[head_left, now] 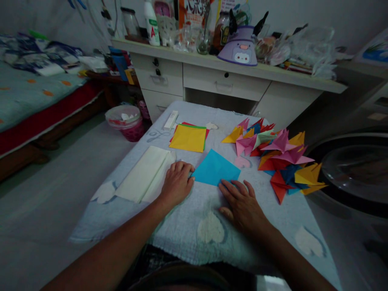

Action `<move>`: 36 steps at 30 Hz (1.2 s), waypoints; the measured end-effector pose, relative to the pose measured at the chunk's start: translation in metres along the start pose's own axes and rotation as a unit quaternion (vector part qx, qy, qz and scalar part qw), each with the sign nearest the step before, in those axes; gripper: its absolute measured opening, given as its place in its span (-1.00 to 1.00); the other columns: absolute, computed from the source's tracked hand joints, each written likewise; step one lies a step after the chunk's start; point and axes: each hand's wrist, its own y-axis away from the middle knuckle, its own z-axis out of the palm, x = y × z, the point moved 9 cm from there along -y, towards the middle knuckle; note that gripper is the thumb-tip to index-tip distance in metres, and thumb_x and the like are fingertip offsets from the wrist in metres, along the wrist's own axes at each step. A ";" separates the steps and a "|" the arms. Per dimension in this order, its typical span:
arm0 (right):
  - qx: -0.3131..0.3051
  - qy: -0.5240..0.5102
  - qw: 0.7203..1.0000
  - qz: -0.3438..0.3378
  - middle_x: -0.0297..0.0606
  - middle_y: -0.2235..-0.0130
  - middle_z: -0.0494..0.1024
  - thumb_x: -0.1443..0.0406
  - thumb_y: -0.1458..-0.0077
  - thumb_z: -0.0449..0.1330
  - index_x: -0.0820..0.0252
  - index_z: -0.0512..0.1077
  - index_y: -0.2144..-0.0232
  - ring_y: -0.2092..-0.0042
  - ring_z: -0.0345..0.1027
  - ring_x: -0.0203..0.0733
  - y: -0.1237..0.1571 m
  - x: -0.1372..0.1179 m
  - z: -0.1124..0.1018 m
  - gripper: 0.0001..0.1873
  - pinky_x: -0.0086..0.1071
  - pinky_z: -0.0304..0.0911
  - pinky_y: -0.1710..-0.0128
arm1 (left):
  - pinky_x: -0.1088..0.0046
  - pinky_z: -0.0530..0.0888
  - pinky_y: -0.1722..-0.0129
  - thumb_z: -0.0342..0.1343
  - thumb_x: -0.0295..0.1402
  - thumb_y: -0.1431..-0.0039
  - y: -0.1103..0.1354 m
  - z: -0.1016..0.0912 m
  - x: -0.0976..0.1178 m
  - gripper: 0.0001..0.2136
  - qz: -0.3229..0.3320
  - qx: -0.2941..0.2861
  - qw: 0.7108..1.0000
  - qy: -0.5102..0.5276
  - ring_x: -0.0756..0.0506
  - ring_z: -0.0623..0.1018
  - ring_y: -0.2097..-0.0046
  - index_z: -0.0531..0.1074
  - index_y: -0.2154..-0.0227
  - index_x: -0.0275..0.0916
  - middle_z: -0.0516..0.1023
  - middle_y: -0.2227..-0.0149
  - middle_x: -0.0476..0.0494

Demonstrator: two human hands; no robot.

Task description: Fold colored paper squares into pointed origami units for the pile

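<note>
A blue square of paper (216, 167) lies on the cloth-covered table (188, 230), turned like a diamond. My left hand (177, 182) rests at its left corner with the fingers curled down, fingertips touching the paper's edge. My right hand (241, 204) lies flat at its lower right edge, fingers stretched out and pressing the paper down. Beyond the blue sheet sits a small stack of coloured sheets (188, 137) with a yellow one on top. To the right is a heap of several folded paper shapes (280, 159) in pink, red, yellow and blue.
A folded white cloth (145, 173) lies left of my left hand. A small white box (171, 119) sits near the far edge. A cluttered white desk (224, 76) stands behind, a pink bin (125, 121) on the floor, a bed (33, 101) at left, a washing machine (354, 169) at right.
</note>
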 end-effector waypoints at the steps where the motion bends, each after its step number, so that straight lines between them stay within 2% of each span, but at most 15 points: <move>1: 0.000 0.004 1.000 -0.001 -0.21 -0.28 0.28 -0.06 -0.22 0.03 0.10 0.23 -0.25 -0.23 0.08 0.15 0.002 0.002 0.000 -0.35 0.16 -0.18 -0.24 | 0.15 0.31 0.02 0.08 -0.41 -0.15 0.000 0.000 0.000 -0.83 0.001 0.001 1.000 -0.001 -0.25 0.32 0.00 0.34 0.18 -0.15 0.38 0.10 -0.15; 5: 0.003 0.019 1.000 0.003 -0.25 -0.29 0.27 -0.06 -0.23 0.02 0.06 0.24 -0.24 -0.23 0.08 0.17 0.011 0.011 -0.001 -0.37 0.18 -0.18 -0.24 | 0.15 0.31 0.02 0.08 -0.40 -0.15 0.000 0.001 -0.001 -0.83 0.002 0.003 1.000 -0.007 -0.25 0.32 -0.01 0.34 0.18 -0.15 0.37 0.10 -0.15; 13: 0.009 0.071 0.997 0.006 -0.20 -0.28 0.28 -0.03 -0.21 0.06 0.06 0.25 -0.23 -0.23 0.06 0.23 0.029 0.030 0.000 -0.39 0.25 -0.15 -0.19 | 0.15 0.31 0.02 0.07 -0.41 -0.16 0.000 0.002 -0.001 -0.84 0.003 -0.003 1.000 -0.008 -0.25 0.32 -0.01 0.34 0.18 -0.15 0.38 0.10 -0.15; 17: 0.009 0.066 0.998 0.015 -0.20 -0.25 0.33 0.01 -0.20 0.11 0.05 0.29 -0.21 -0.22 0.08 0.25 0.031 0.035 -0.008 -0.42 0.27 -0.16 -0.18 | 0.14 0.31 0.03 0.06 -0.41 -0.17 0.000 0.001 0.000 -0.84 0.006 -0.002 1.000 -0.006 -0.26 0.32 -0.01 0.34 0.18 -0.16 0.38 0.10 -0.16; 19: 0.016 0.041 0.999 0.023 -0.20 -0.20 0.40 0.06 -0.20 0.13 0.03 0.37 -0.14 -0.20 0.13 0.20 0.026 0.038 -0.015 -0.51 0.21 -0.10 -0.17 | 0.15 0.31 0.04 0.06 -0.41 -0.17 0.000 0.000 0.000 -0.84 0.007 -0.001 1.000 -0.002 -0.25 0.33 -0.01 0.34 0.18 -0.17 0.39 0.09 -0.16; 21: 0.041 -0.010 0.998 0.036 -0.20 -0.08 0.51 0.13 -0.22 0.12 0.04 0.51 0.07 -0.13 0.22 0.09 0.018 0.042 -0.024 -0.69 0.05 0.04 -0.11 | 0.16 0.31 0.05 0.06 -0.41 -0.16 0.000 0.000 0.000 -0.85 0.008 -0.001 1.000 0.000 -0.24 0.33 0.00 0.34 0.18 -0.16 0.39 0.10 -0.16; 22: 0.060 -0.043 0.996 0.043 -0.19 -0.01 0.53 0.15 -0.23 0.10 0.06 0.54 0.21 -0.08 0.26 0.03 0.013 0.045 -0.028 -0.75 -0.04 0.10 -0.07 | 0.17 0.32 0.05 0.07 -0.41 -0.16 0.000 0.000 0.000 -0.85 0.008 0.000 1.000 -0.001 -0.24 0.34 0.00 0.34 0.19 -0.16 0.39 0.10 -0.15; 24: 0.117 -0.091 0.986 0.081 -0.15 0.11 0.54 0.18 -0.20 0.11 0.13 0.51 0.31 0.04 0.32 -0.03 0.003 0.054 -0.035 -0.78 -0.13 0.16 0.02 | 0.18 0.32 0.05 0.07 -0.41 -0.15 0.001 -0.001 0.001 -0.86 0.009 0.003 1.000 -0.003 -0.24 0.35 0.01 0.34 0.21 -0.16 0.40 0.12 -0.15; 29: 0.148 -0.118 0.968 0.164 -0.12 0.11 0.48 0.13 -0.06 0.21 0.13 0.45 0.23 0.05 0.27 0.04 -0.020 0.064 -0.016 -0.74 -0.11 0.14 0.06 | 0.16 0.31 0.02 0.05 -0.42 -0.17 0.003 -0.003 0.004 -0.85 0.025 0.020 0.999 0.004 -0.23 0.37 0.01 0.33 0.19 -0.16 0.42 0.13 -0.15; 33: 0.130 -0.158 0.961 0.184 -0.15 0.06 0.47 0.22 -0.04 0.20 0.12 0.46 0.40 0.00 0.24 0.05 -0.025 0.062 0.002 -0.89 -0.05 0.11 0.00 | 0.09 0.28 -0.03 0.03 -0.36 -0.24 0.007 -0.014 0.011 -0.84 0.038 0.062 0.997 0.003 -0.26 0.36 -0.04 0.32 0.12 -0.16 0.43 0.07 -0.17; 36: 0.146 -0.184 0.957 0.169 -0.16 0.04 0.45 0.24 -0.07 0.18 0.12 0.45 0.43 -0.04 0.21 0.05 -0.022 0.060 0.001 -0.90 0.00 0.09 -0.05 | 0.11 0.30 -0.08 0.04 -0.36 -0.24 0.011 -0.022 0.033 -0.77 0.085 0.072 0.993 0.040 -0.24 0.36 -0.07 0.29 0.05 -0.18 0.39 -0.02 -0.21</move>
